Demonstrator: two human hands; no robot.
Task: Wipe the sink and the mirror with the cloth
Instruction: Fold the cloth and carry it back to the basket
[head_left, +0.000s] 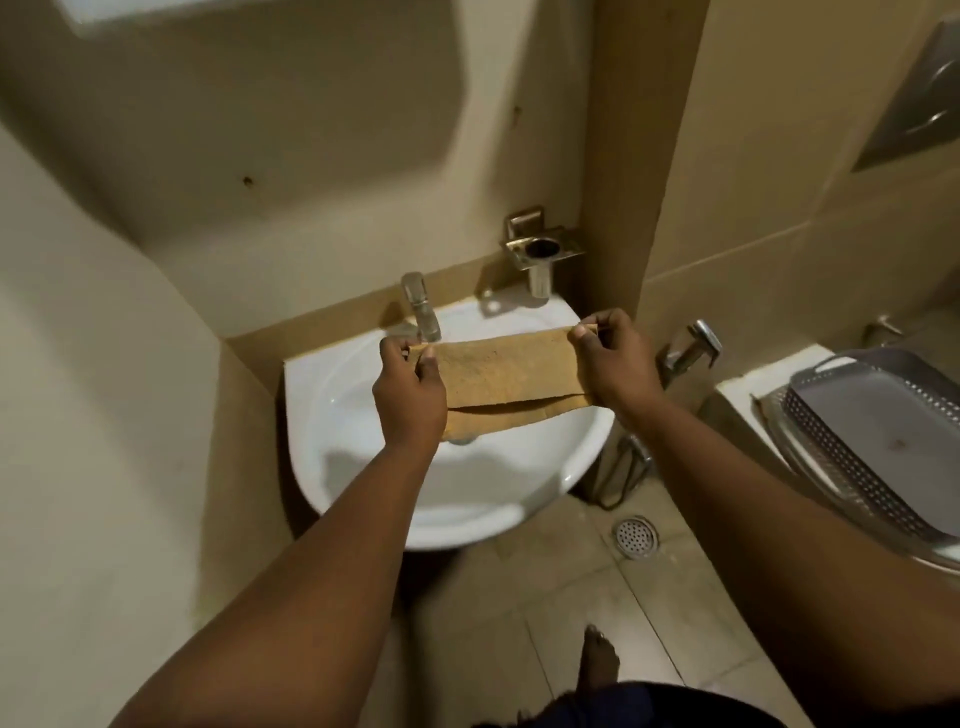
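Stretching folded brown cloth (506, 374) left-right above sink (363, 493) (basin directly below), left hand (410, 387) and right hand (615, 364) fingers pinching its far corners.

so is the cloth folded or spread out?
Folded: the tan rectangular cloth shows a doubled layer along its lower edge, stretched between left hand and right hand.

A chrome holder (542, 254) hung on the wall. A round drain grate (636, 537) sat in the tiled floor (571, 613), near a grey perforated tray (878, 441).
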